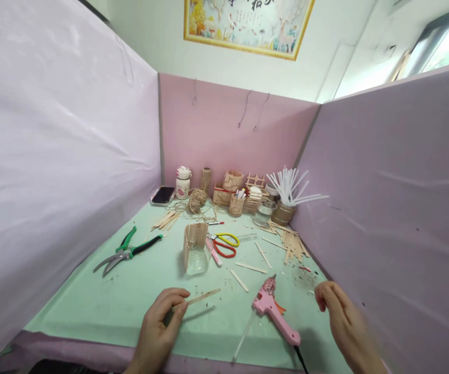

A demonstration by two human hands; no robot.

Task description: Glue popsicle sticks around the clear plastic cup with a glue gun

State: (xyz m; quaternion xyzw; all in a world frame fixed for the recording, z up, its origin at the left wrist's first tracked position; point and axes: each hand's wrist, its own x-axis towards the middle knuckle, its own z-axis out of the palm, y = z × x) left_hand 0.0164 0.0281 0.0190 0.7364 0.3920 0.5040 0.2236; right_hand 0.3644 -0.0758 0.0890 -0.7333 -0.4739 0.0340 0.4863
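Observation:
Between thumb and fingers, my left hand (164, 322) pinches a wooden craft stick (204, 296), held just above the table near its front edge. My right hand (337, 311) hovers at the right with fingers curled together; whatever is in them, if anything, is hidden. A pink hot glue gun (273, 311) lies between my hands, a clear glue stick (243, 337) running out of its back. Beyond my left hand stands a clear square container (198, 262) with craft sticks (196, 236) covering some of its sides.
Green-handled pruning shears (126, 252) lie open on the left. Red-and-yellow scissors (226, 245), a pink cutter (215, 254) and loose sticks (251, 267) lie mid-table. Twine (198, 200), a phone (163, 195), stick-built boxes (222, 195) and a pot of glue sticks (284, 213) line the back.

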